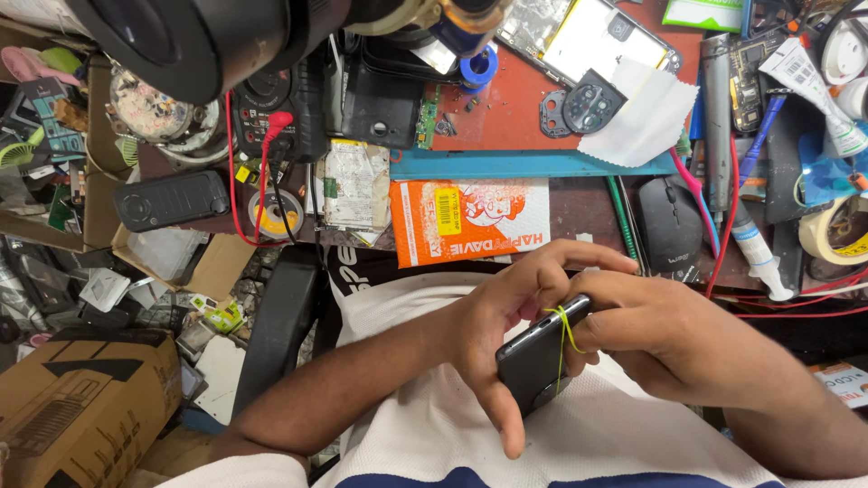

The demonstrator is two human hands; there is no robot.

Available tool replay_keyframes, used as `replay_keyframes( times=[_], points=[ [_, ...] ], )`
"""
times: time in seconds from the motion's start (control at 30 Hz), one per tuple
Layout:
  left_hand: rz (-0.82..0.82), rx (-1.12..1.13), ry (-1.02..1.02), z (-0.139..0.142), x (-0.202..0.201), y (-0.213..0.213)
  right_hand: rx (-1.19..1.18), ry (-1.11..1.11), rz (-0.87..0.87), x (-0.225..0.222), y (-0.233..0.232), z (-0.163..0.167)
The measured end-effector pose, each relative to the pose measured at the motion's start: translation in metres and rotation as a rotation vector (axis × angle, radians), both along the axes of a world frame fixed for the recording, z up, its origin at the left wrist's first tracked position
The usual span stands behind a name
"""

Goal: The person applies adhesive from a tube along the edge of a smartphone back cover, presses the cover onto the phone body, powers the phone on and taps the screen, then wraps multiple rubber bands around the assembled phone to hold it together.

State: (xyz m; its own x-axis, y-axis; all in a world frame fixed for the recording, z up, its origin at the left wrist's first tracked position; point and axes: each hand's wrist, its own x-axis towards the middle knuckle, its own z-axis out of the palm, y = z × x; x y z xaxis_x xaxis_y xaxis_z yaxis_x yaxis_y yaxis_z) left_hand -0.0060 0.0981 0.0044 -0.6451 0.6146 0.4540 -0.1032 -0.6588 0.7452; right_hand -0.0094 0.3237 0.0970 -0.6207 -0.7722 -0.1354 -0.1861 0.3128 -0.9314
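Both my hands hold a black smartphone (535, 360) over my lap, just in front of the workbench edge. My left hand (506, 312) wraps its near end, thumb beneath and fingers stretched over the top. My right hand (651, 330) grips the far end from the right. A thin yellow-green band (566, 330) is looped around the phone near my right fingers. The phone's face is turned away, so I see only its dark back.
An orange padded envelope (470, 220) lies at the bench edge, with a black mouse (670, 221) to its right. Farther back sit an opened phone (592, 38), a white cloth (644, 117), a red mat (515, 99), tape (836, 230), tubes and red wires. A cardboard box (86, 402) stands lower left.
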Motion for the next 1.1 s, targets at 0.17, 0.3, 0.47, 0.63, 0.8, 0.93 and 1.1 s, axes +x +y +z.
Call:
replay_keyframes(
  times=[0.17, 0.3, 0.47, 0.63, 0.8, 0.93, 1.1],
  points=[
    [0.018, -0.031, 0.024, 0.005, -0.001, -0.009, 0.013, 0.074, -0.290, 0.021, -0.012, 0.008],
    [0.084, -0.087, 0.000, 0.009, 0.003, -0.013, 0.004, 0.049, -0.371, 0.030, -0.021, 0.012],
    [0.081, -0.108, -0.036, 0.012, 0.010, -0.017, -0.125, 0.203, -0.459, 0.034, -0.034, 0.018],
    [0.027, -0.141, -0.154, 0.014, 0.018, -0.020, -0.053, 0.252, -0.483, 0.033, -0.035, 0.027],
    [-0.026, -0.322, -0.150, 0.022, 0.020, -0.019, 0.202, 0.563, -0.369, 0.037, -0.039, 0.045],
    [-0.009, -0.476, -0.113, 0.032, 0.018, -0.013, 0.302, 0.651, -0.295, 0.044, -0.051, 0.055],
    [0.125, -0.609, -0.063, 0.039, 0.021, -0.006, 0.334, 1.205, -0.120, 0.039, -0.052, 0.048]
  ],
)
